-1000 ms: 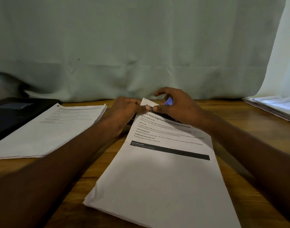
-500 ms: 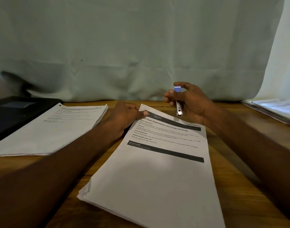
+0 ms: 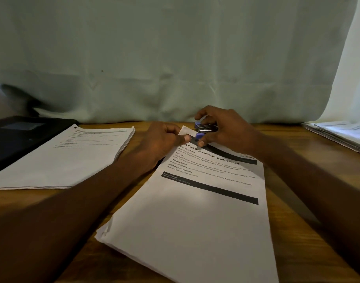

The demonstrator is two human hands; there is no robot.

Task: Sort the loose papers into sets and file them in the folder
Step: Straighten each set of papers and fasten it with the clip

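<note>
**Stapler closed over the corner of the centre set**

The centre paper set (image 3: 195,221) lay on the wooden table (image 3: 297,231). The left hand (image 3: 160,141) pinched its far-left corner, lifted, at twelve o'clock. The right hand (image 3: 222,127) gripped a small blue stapler (image 3: 204,129) over that corner. A second stack (image 3: 62,158) lay at ten o'clock beside the dark folder (image 3: 17,137); more papers (image 3: 338,133) sat at two o'clock.

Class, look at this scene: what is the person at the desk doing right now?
The person is stapling a set of papers. The left hand pinches its top corner, while the right hand grips a small blue stapler at that corner. Another paper stack lies to the left, partly on a black folder.
</note>
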